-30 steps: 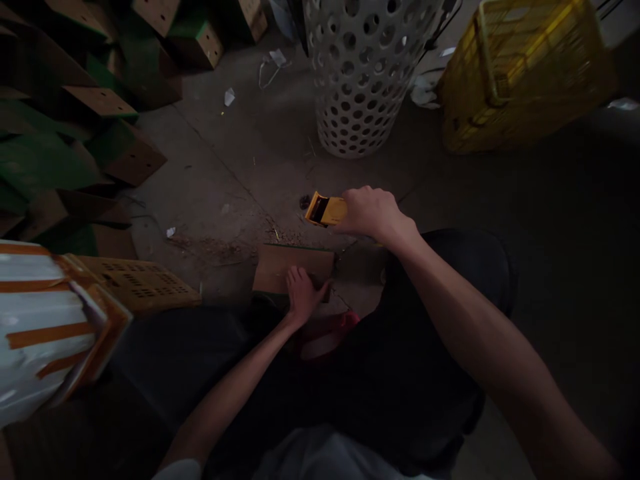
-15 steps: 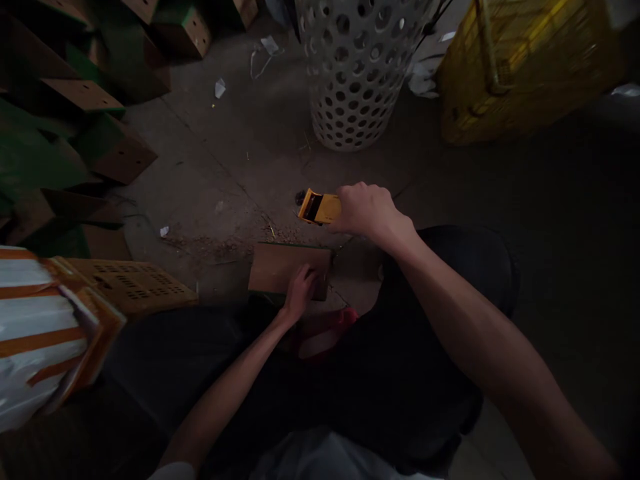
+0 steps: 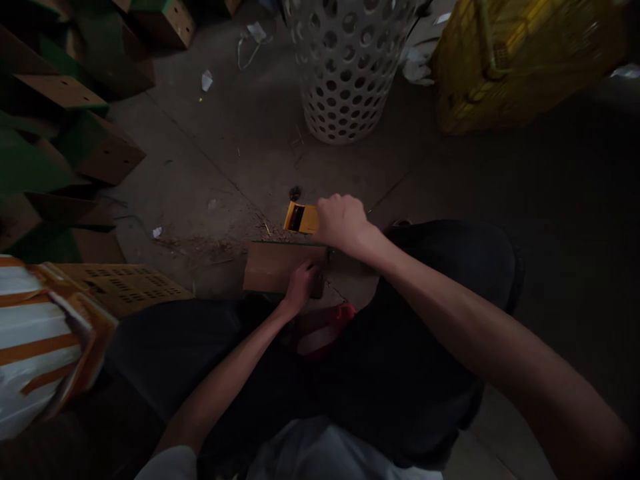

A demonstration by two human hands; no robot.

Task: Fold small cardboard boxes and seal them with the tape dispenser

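A flat brown cardboard piece with a green far edge lies on the concrete floor between my knees. My left hand presses down on its right part with curled fingers. My right hand is closed around a yellow hand tool, held just above the far right corner of the cardboard. The tool's open dark end faces left.
A white perforated basket stands ahead, a yellow plastic crate at the upper right. Folded green and brown cartons pile up on the left. A perforated cardboard sheet and an orange-striped white bundle lie at my left.
My right hand has brought the yellow tool down and left toward the cardboard's far edge. My left hand's fingers have curled tighter on the cardboard.
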